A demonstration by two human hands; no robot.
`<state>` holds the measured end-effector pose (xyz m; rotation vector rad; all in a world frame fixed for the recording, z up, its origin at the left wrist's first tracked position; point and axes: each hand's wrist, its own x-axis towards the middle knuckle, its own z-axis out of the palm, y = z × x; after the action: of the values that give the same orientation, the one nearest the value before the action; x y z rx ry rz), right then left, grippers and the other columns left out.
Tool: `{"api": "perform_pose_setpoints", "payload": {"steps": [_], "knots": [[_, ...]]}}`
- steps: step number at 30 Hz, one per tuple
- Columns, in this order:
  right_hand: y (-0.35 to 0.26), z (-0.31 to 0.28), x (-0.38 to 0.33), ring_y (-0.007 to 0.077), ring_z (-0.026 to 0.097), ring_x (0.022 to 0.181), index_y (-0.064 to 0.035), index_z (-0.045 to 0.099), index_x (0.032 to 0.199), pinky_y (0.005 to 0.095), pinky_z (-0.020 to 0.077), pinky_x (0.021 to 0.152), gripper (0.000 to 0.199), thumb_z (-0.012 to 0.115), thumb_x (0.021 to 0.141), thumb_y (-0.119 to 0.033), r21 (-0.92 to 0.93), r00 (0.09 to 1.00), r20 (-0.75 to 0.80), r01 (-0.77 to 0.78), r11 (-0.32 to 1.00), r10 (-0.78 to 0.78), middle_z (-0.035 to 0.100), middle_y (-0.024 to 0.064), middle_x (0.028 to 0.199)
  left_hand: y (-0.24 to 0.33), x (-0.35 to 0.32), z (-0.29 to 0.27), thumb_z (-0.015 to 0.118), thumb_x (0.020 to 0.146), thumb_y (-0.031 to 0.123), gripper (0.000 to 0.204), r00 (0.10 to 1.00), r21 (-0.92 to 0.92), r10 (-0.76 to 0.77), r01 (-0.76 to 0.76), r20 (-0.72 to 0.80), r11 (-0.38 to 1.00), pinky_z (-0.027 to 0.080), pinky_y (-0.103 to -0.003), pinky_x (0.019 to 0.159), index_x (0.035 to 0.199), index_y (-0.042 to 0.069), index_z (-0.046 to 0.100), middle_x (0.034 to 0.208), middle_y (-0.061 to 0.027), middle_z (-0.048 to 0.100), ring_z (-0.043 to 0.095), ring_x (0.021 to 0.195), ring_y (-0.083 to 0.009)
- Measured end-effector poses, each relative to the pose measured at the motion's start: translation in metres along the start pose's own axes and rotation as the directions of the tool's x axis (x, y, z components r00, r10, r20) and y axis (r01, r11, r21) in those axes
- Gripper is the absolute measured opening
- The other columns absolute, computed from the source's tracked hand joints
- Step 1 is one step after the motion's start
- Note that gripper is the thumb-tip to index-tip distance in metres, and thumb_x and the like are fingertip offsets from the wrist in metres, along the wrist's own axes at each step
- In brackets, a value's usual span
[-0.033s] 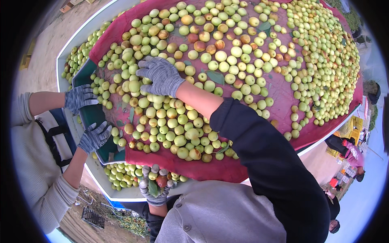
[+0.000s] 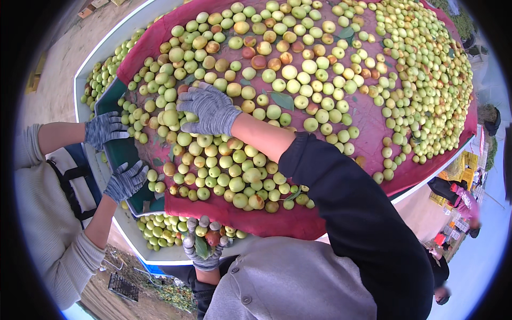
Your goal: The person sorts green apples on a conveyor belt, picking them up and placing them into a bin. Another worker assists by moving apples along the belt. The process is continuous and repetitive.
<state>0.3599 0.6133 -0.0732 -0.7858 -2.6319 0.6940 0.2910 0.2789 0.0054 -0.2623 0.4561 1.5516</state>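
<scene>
Green and brown-blotched jujubes (image 2: 236, 184) lie spread over a dark red cloth (image 2: 250, 223). My right hand (image 2: 212, 111), in a grey knitted glove, reaches across and rests on the fruit. Its fingers are stretched toward the left, and a reddish jujube (image 2: 182, 89) shows by the fingertips. What lies under the palm is hidden. Below the cloth's near edge, my left hand (image 2: 205, 255), gloved the same way, is turned palm up with fingers curled. It holds several jujubes, one of them dark red (image 2: 213, 238), and a green leaf (image 2: 201, 247).
At the left, a co-worker's two gloved hands (image 2: 106, 129) touch a green chute (image 2: 113, 149) at the cloth's end. A white-rimmed bin (image 2: 80, 85) with more jujubes lies beneath. Loose leaves (image 2: 282, 100) lie among the fruit. People and yellow crates (image 2: 469, 161) appear at the far right.
My right hand has shifted slightly left and down, pushing jujubes under it. A reddish jujube now shows by its fingertips. My left hand stays in place with its jujubes and leaf.
</scene>
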Motion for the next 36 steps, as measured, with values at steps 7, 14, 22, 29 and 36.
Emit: {"api": "perform_pose_setpoints", "payload": {"steps": [7,14,22,29,36], "knots": [[0.169,-0.161,-0.127,0.03,0.059,0.11,-0.0048,0.059,0.123,0.0383,0.0476,0.095,0.047,0.066,0.086,-0.032,0.093,0.61,-0.704,-0.429,0.899,0.364,0.061,0.016,0.123,0.005,-0.005,-0.011,0.055,0.095,0.028,0.035,0.995,-0.067,-0.062,0.068,0.081,0.995,0.047,-0.055,0.093,0.128,0.017,0.047,0.129,-0.006,0.046,0.045,0.12,-0.0258],[0.221,-0.179,-0.211,0.0324,0.056,0.115,-0.0182,0.053,0.136,0.0452,0.0433,0.099,0.07,0.054,0.084,-0.065,-0.244,0.504,-0.496,-0.862,0.443,0.707,0.06,0.0164,0.123,0.001,0.0,-0.018,0.054,0.095,0.027,0.043,0.997,-0.021,-0.042,0.043,0.065,0.999,0.048,-0.054,0.091,0.136,0.019,0.045,0.128,-0.006,0.046,0.045,0.12,-0.0265],[0.067,-0.049,-0.12,0.0335,0.055,0.099,-0.0186,0.054,0.132,0.0451,0.0485,0.089,0.063,0.068,0.079,-0.05,-0.018,0.784,-0.302,-0.573,0.819,0.542,0.06,0.012,0.113,-0.001,0.005,-0.01,0.059,0.091,0.024,0.035,1.0,-0.046,-0.02,0.021,0.008,0.999,0.051,-0.055,0.084,0.124,0.016,0.052,0.118,-0.0065,0.05,0.049,0.114,-0.0283],[-0.002,-0.051,-0.089,0.0331,0.06,0.097,-0.0148,0.063,0.12,0.0456,0.0481,0.089,0.04,0.059,0.088,-0.039,0.314,0.977,-0.155,-0.089,0.945,0.144,0.063,0.011,0.106,-0.002,0.012,-0.003,0.054,0.096,0.026,0.033,0.989,-0.057,-0.109,0.115,0.101,0.992,0.048,-0.056,0.091,0.127,0.014,0.048,0.11,-0.0058,0.048,0.046,0.116,-0.0278],[0.18,-0.169,-0.118,0.0309,0.06,0.103,-0.0091,0.066,0.11,0.0407,0.0481,0.091,0.035,0.07,0.083,-0.03,-0.145,0.679,-0.341,-0.722,0.677,0.65,0.064,0.0149,0.106,-0.004,0.024,0.006,0.054,0.097,0.029,0.028,0.992,-0.145,-0.122,0.124,0.02,0.982,0.047,-0.053,0.092,0.121,0.016,0.048,0.105,-0.0035,0.045,0.045,0.115,-0.0254]]}}
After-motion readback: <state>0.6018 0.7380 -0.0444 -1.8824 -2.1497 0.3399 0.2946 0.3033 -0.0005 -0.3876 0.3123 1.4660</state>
